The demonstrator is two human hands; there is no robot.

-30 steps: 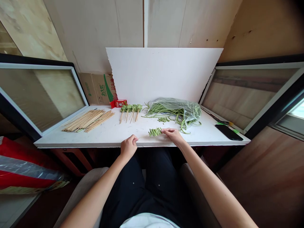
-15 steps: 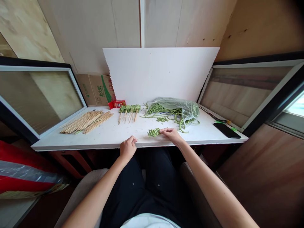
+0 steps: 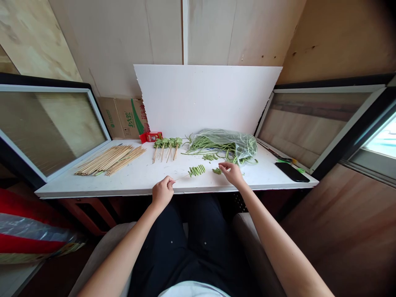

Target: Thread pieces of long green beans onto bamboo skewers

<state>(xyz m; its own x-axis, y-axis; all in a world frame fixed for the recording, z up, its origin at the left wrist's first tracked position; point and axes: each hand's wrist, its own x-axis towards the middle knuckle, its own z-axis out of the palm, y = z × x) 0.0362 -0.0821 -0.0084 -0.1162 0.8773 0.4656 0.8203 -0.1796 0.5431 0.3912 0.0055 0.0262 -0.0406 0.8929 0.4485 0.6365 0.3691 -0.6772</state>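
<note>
My left hand (image 3: pixel 161 192) is closed in a pinch on the near end of a thin bamboo skewer, which carries a row of short green bean pieces (image 3: pixel 197 170) just above the white table (image 3: pixel 139 181). My right hand (image 3: pixel 231 172) has its fingers pinched together beside a small cut bean piece (image 3: pixel 217 170) to the right of the skewer's tip. Whether the fingers hold that piece is unclear. Several finished bean skewers (image 3: pixel 167 145) lie farther back.
A pile of bare bamboo skewers (image 3: pixel 109 160) lies at the left. A clear plastic bag of long green beans (image 3: pixel 225 144) sits at the back right, loose cut pieces (image 3: pixel 210 157) before it. A black phone (image 3: pixel 292 171) and a red packet (image 3: pixel 151 136) rest on the table. Glass panels flank both sides.
My right hand has left the skewer's bean row and moved right, to a loose bean piece. My left hand still holds the skewer, raised slightly.
</note>
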